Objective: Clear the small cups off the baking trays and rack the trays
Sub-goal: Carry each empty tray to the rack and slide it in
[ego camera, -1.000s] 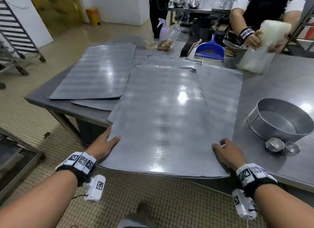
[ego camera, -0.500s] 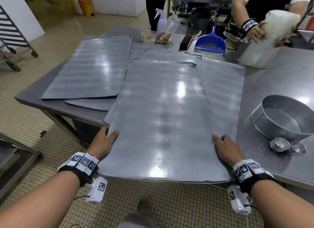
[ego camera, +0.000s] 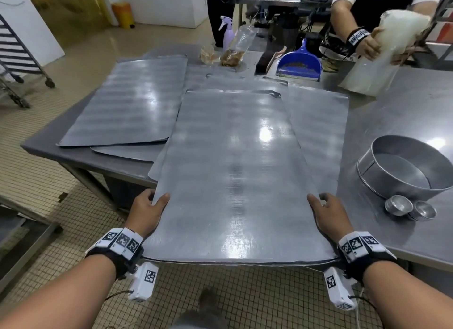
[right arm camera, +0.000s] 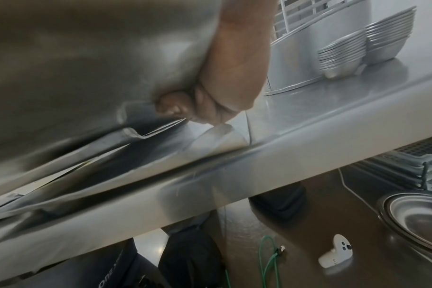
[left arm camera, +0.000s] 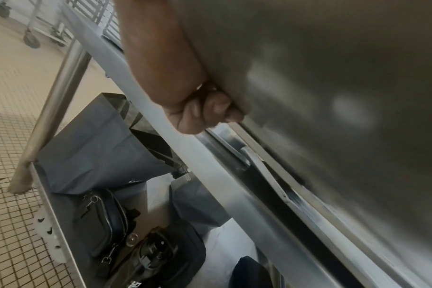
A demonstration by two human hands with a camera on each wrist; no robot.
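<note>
A long flat metal baking tray (ego camera: 235, 176) lies lengthwise in front of me, its near end past the table edge. My left hand (ego camera: 149, 206) grips its left rim, thumb on top, fingers (left arm camera: 210, 109) curled underneath. My right hand (ego camera: 328, 211) grips the right rim the same way, fingers (right arm camera: 175, 107) curled under. More bare trays (ego camera: 132, 103) lie on the table, one (ego camera: 318, 122) under the held tray. Two stacks of small metal cups (ego camera: 409, 207) stand on the table to the right; the right wrist view shows these stacked cups (right arm camera: 343, 56) close.
A round metal pan (ego camera: 404, 167) stands right of the trays. A blue dustpan (ego camera: 297, 65), spray bottle (ego camera: 226, 33) and bags lie at the far edge. Another person (ego camera: 367, 42) handles a large white bag there. A wheeled rack (ego camera: 17, 59) stands far left. Bags (left arm camera: 106, 214) sit under the table.
The tray has slid toward me over the second, its near end now further past the table edge. Both hands keep the same grip on its rims.
</note>
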